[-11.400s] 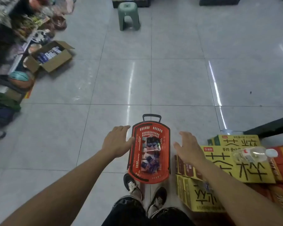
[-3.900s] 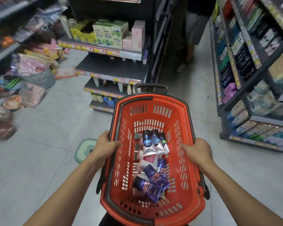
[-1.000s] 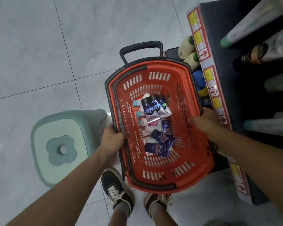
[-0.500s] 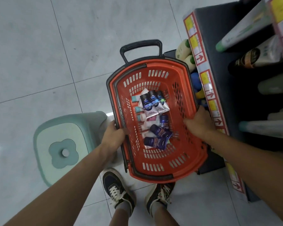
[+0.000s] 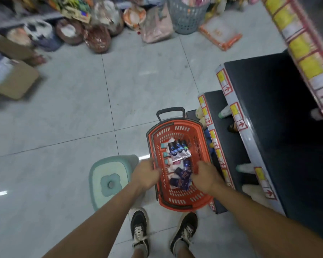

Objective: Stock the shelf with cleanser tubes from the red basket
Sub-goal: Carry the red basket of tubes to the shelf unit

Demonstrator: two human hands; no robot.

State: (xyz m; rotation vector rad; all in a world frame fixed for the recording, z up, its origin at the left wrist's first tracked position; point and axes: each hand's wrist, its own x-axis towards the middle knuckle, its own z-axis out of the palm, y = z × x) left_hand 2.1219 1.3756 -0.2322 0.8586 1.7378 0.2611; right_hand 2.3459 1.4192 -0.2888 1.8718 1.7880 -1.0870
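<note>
1. Our left hand [image 5: 145, 175] lies at the left rim of the basket [image 5: 201, 144]; blur hides whether its fingers grip the rim.
2. Our right hand [image 5: 206, 178] is over the basket's right side, fingers curled toward the tubes [image 5: 179, 165]; we cannot tell whether it holds one.
3. The tubes lie between our hands.
4. The shelf [image 5: 229, 153] stands just right of our right hand, a stool [image 5: 108, 181] left of our left.

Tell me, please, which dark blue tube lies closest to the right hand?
The dark blue tube nearest the basket's near end, beside the right hand; the others lie farther up.
</note>
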